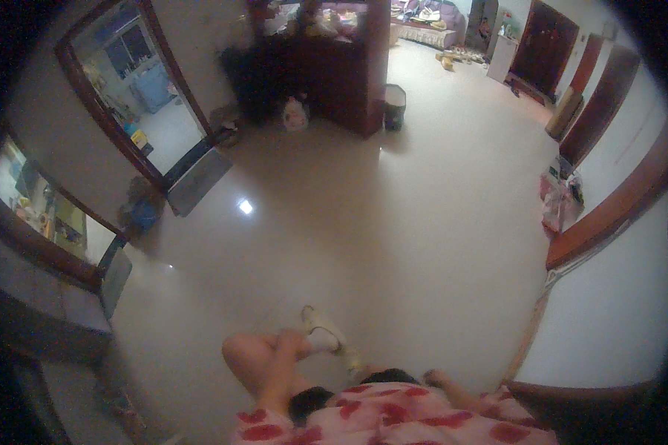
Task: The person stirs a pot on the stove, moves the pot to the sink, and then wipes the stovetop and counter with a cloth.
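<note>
At the bottom of the view, my left hand (294,340) lies against my bent, raised leg (245,353), close to the ankle. The foot there has a white sock (322,339) and a pale shoe (318,320). Blur hides how the fingers of that hand are set. My right hand (435,378) hangs apart at my right side, small and seemingly curled, with nothing visible in it. Part of a second pale shoe (355,362) shows on the floor below my body. A pink top with red patches (401,411) covers my torso.
Glossy tiled floor (451,222) stretches ahead. A dark wooden cabinet (334,83) stands there with a bin (394,108) beside it. Doorways with mats (200,181) line the left. Plastic bags (559,203) lie along the right wall. A cluttered sofa (426,22) is far back.
</note>
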Demonstrator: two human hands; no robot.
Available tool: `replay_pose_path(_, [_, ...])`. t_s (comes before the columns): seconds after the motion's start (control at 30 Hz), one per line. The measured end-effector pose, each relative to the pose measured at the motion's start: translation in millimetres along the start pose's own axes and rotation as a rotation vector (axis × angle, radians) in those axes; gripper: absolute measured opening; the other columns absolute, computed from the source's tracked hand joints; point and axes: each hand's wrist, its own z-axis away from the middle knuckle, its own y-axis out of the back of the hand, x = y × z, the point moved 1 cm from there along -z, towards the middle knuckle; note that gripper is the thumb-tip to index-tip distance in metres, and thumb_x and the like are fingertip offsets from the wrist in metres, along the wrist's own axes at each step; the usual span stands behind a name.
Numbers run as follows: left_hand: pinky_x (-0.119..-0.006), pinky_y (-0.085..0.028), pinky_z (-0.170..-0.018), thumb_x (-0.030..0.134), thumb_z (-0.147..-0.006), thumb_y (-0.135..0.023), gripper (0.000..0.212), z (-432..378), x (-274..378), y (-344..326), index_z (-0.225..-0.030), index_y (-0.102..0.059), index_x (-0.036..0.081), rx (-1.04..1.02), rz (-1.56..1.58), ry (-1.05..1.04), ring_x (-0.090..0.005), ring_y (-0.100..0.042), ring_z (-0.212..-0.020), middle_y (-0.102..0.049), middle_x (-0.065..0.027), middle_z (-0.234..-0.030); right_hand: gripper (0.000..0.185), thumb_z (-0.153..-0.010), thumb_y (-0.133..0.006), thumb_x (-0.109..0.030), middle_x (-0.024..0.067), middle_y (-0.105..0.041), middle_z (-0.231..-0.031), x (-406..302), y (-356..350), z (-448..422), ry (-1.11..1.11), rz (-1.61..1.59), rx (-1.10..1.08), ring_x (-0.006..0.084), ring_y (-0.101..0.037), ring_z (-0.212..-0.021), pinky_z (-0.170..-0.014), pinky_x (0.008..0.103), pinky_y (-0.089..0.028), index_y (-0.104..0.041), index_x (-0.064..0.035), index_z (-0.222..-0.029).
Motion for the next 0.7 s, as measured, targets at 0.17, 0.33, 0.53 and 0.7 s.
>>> replay_pose_path(0.17, [-0.043,-0.045,-0.081,0.022,-0.072,-0.057,0.033,12.4,-15.6,8.8,-0.103,-0.060,0.011,-0.060,0.007,0.026,-0.0289,-0.057,-0.096,-0.060,-0.0114,-0.103,0.029,-0.074,-0.049,-0.026,0.0171,-0.063,-0.079,-40.8,14.2,15.7,-0.091,-0.189,0.099,0.0313,-0.061,-0.068,-0.067,0.0405,-0.048,-0.064,-0.0027,-0.084])
replay_pose_path(0.33, [-0.043,-0.045,-0.079,0.023,-0.070,-0.058,0.032,39.7,-31.0,16.1,-0.100,-0.062,0.010,-0.109,0.039,0.074,-0.0294,-0.058,-0.093,-0.061,-0.0115,-0.099,0.028,-0.074,-0.048,-0.025,0.0162,-0.063,-0.077,-44.7,2.6,9.0,-0.127,-0.297,0.012,0.0314,-0.061,-0.069,-0.066,0.0397,-0.048,-0.063,-0.0027,-0.079])
replay_pose_path(0.53, [-0.042,-0.046,-0.075,0.025,-0.068,-0.059,0.030,13.2,-28.1,33.5,-0.093,-0.064,0.009,-0.069,0.056,0.094,-0.0299,-0.060,-0.087,-0.063,-0.0117,-0.094,0.027,-0.073,-0.049,-0.027,0.0145,-0.064,-0.081,-17.4,-28.0,3.9,-0.328,-0.493,-0.060,0.0307,-0.061,-0.073,-0.069,0.0394,-0.048,-0.064,-0.0047,-0.079])
replay_pose_path(0.7, [-0.042,-0.047,-0.072,0.026,-0.066,-0.058,0.029,27.6,-67.1,-0.6,-0.088,-0.066,0.008,-0.133,0.020,0.118,-0.0308,-0.062,-0.080,-0.064,-0.0123,-0.089,0.028,-0.072,-0.052,-0.029,0.0150,-0.064,-0.081,-69.7,7.9,16.7,-0.126,-0.107,-0.011,0.0297,-0.061,-0.074,-0.070,0.0389,-0.047,-0.064,-0.0050,-0.080])
